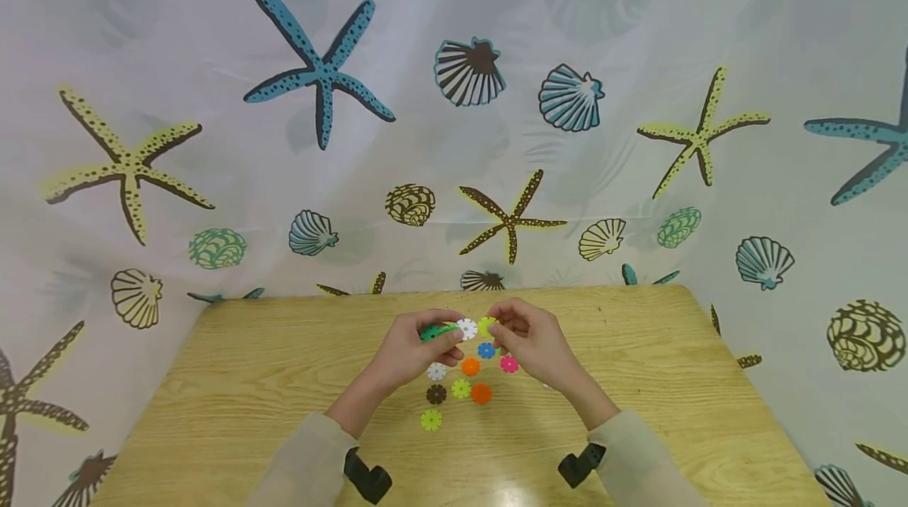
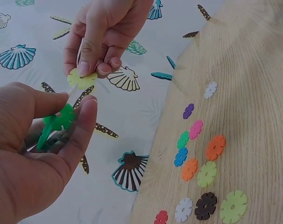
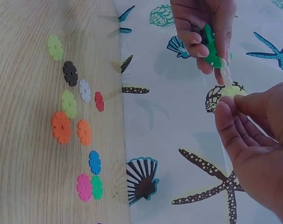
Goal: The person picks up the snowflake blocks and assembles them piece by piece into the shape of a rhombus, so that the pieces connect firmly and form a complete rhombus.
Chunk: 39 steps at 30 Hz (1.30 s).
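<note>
Above the table, my left hand point(image 1: 411, 348) holds joined plastic snowflake discs between thumb and fingers: green discs point(image 2: 62, 119) set at angles, with a white disc point(image 1: 466, 329) at the end facing the other hand. My right hand point(image 1: 534, 340) pinches a yellow-green snowflake disc point(image 2: 81, 80) by its edge, between thumb and fingertips. In the right wrist view this yellow-green disc meets the edge of the white disc point(image 3: 225, 73); whether their slots are engaged I cannot tell. The fingers hide part of the green discs.
Loose snowflake discs lie flat on the wooden table point(image 1: 269, 381) below the hands, among them a brown disc point(image 1: 436, 394), an orange disc point(image 1: 481, 393), a blue disc point(image 2: 180, 157), a pink disc point(image 1: 509, 364) and a purple disc point(image 2: 188, 111). A shell-and-starfish patterned curtain point(image 1: 397, 136) surrounds the table.
</note>
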Motion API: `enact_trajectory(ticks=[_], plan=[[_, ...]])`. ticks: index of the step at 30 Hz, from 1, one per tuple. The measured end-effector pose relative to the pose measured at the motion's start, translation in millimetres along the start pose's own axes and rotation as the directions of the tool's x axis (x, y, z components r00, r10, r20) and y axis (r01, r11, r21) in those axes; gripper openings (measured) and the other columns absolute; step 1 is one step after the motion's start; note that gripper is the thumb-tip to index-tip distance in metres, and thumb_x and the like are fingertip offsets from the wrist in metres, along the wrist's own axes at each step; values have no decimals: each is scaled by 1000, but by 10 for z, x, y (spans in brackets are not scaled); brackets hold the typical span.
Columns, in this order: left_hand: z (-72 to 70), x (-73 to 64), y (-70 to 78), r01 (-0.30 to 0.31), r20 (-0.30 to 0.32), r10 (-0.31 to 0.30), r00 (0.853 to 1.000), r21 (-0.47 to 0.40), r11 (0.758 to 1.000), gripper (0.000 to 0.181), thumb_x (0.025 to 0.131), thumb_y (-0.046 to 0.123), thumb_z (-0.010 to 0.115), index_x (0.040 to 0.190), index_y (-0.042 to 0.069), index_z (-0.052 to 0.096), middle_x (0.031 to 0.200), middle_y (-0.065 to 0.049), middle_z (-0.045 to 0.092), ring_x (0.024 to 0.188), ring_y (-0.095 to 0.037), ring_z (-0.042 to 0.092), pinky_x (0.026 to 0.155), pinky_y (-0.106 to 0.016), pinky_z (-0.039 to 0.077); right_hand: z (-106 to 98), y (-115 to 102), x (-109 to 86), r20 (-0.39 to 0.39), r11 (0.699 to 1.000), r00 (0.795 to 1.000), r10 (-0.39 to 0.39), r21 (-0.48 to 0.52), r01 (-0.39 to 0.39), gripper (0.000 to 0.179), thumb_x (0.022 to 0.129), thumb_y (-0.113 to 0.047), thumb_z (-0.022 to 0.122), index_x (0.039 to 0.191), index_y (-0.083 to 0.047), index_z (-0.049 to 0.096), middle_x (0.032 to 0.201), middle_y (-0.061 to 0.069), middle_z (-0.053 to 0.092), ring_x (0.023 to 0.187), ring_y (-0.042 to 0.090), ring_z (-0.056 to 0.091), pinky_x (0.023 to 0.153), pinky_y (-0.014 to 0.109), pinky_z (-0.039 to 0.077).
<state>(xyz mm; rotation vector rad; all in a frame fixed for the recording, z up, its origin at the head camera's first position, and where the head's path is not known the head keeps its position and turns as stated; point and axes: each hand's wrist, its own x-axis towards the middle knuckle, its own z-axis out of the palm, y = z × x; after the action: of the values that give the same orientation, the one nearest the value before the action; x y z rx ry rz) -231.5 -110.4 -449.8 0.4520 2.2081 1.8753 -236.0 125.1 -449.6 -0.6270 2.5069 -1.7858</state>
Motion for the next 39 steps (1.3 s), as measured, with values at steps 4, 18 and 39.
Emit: enact_trajectory(ticks=[4, 18, 39], plan=[[-6, -6, 3, -9, 9, 9, 1000, 1, 1000, 37, 104, 9, 67, 138, -5, 64, 99, -17, 78, 83, -22, 80, 81, -41, 67, 11, 6, 5, 8, 1000, 1000, -4, 1, 4, 14, 104, -8, 67, 117, -3, 70, 100, 25, 70, 77, 20, 67, 67, 24, 58], [52, 9, -58, -5, 6, 5, 1000, -87, 996, 33, 104, 4, 65, 134, -10, 65, 103, -23, 76, 83, -14, 78, 86, -42, 66, 70, 2, -24, -31, 1000, 999, -8, -7, 8, 12, 103, -6, 67, 114, -3, 71, 97, 23, 71, 75, 12, 65, 69, 24, 59], [91, 11, -55, 38, -25, -43, 999, -176, 984, 35, 106, 4, 62, 138, -9, 62, 113, -29, 73, 84, -11, 79, 85, -32, 65, 138, 17, -6, -69, 998, 996, -54, 9, 55, 15, 102, -1, 66, 116, 1, 71, 96, 19, 72, 73, 9, 67, 67, 23, 60]])
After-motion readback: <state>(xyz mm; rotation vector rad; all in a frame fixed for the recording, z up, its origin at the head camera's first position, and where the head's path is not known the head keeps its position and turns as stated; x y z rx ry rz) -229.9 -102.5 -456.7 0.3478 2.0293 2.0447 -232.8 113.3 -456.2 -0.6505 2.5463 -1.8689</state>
